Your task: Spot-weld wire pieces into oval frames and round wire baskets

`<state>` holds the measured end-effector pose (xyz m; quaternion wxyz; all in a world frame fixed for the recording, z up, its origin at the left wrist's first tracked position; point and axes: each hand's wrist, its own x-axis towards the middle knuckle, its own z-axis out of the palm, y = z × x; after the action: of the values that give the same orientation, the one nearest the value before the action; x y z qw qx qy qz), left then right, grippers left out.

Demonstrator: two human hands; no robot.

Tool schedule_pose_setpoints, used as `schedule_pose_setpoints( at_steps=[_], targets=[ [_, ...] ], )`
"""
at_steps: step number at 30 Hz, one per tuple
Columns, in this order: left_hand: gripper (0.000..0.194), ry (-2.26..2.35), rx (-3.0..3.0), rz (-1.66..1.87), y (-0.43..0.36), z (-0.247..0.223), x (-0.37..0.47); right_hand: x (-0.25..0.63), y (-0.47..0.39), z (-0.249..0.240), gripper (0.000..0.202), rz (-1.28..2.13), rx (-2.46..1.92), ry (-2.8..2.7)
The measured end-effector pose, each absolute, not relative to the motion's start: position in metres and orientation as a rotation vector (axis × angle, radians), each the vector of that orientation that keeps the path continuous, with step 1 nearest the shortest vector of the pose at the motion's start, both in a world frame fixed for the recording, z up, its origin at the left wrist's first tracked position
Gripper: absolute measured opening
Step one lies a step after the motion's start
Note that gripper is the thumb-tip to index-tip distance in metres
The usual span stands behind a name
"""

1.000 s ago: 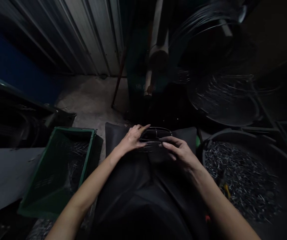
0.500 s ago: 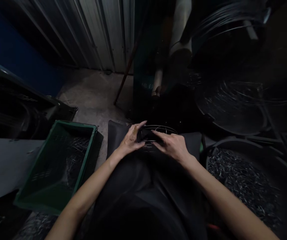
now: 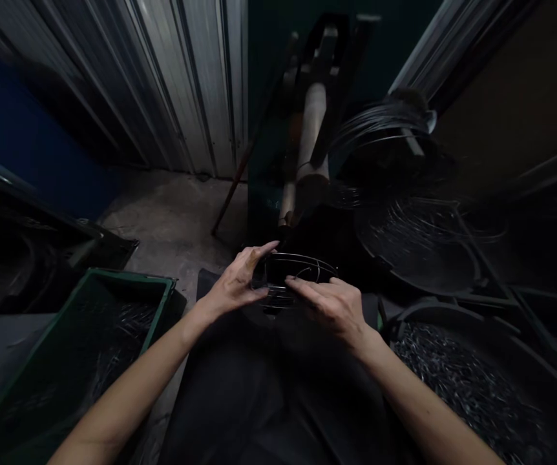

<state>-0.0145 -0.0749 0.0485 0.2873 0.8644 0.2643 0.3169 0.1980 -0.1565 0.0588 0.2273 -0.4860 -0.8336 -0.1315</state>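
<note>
A round wire frame [image 3: 292, 257] of thin metal rings and crosspieces is held in front of my lap, before the machine. My left hand [image 3: 237, 279] grips its left side, thumb low and fingers along the upper rim. At the right side my right hand [image 3: 334, 303] has its fingers closed over the near rim, with the fingertips pointing left. A short curved wire end [image 3: 304, 270] shows inside the ring by the right fingertips. The lower part of the frame is dark against the black apron [image 3: 278, 381].
At left stands a green plastic crate [image 3: 162, 316] with thin wires inside. A large dark tub [image 3: 453, 307] of small metal pieces is at right. Ahead is a machine with a pale cylindrical bar [image 3: 313, 123], a wire coil [image 3: 380, 126] and a round basin [image 3: 421, 284]. A rod [image 3: 232, 187] leans nearby.
The view has tilted up, so the surroundings sit lower and more of the machine shows. Both hands still hold the wire frame, which now shows more of its ring.
</note>
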Motion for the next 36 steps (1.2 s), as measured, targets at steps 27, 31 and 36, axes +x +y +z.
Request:
schedule_pose_setpoints(
  at_steps=[27,31,36],
  targets=[
    [0.078,0.669,2.28,0.923,-0.059,0.042,-0.019,0.21,-0.123,0.061,0.019,-0.183,-1.236,-2.338],
    [0.065,0.736,2.299,0.848,-0.057,0.042,-0.019,0.215,-0.117,0.064,0.02,-0.166,-1.225,-2.357],
    [0.065,0.73,2.282,0.878,-0.058,0.041,-0.016,0.217,-0.114,0.065,0.026,-0.119,-1.211,-2.343]
  ],
)
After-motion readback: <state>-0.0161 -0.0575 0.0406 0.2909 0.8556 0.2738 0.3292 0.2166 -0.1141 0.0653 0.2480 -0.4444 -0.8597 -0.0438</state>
